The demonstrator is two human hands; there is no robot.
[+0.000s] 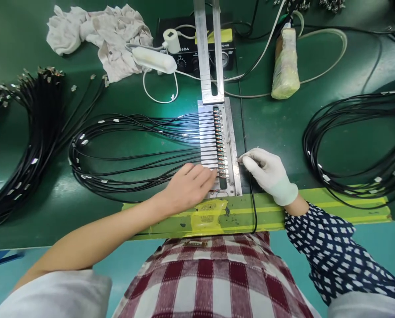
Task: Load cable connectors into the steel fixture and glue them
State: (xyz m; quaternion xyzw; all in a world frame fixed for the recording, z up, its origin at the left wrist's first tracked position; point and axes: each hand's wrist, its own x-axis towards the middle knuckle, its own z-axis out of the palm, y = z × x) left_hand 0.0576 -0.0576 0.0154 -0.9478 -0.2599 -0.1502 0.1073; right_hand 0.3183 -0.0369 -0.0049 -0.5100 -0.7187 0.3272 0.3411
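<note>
A slotted metal fixture (234, 145) lies on the green mat, with several thin black cables (134, 154) laid side by side in its grooves, their connector ends in a row. My bare left hand (189, 185) rests on the cables at the fixture's lower left, fingers bent and pressed down on them. My right hand (268, 172), in a white glove, sits at the fixture's right edge with fingers pinched on a small metal tip I cannot make out clearly.
A large bundle of black cables (25, 145) lies at the left, another coil (359, 145) at the right. Behind stand a black control box (191, 53), a white rag (101, 31), a white pen-like tool (153, 59), a taped handle (285, 62) and a metal rail (209, 48).
</note>
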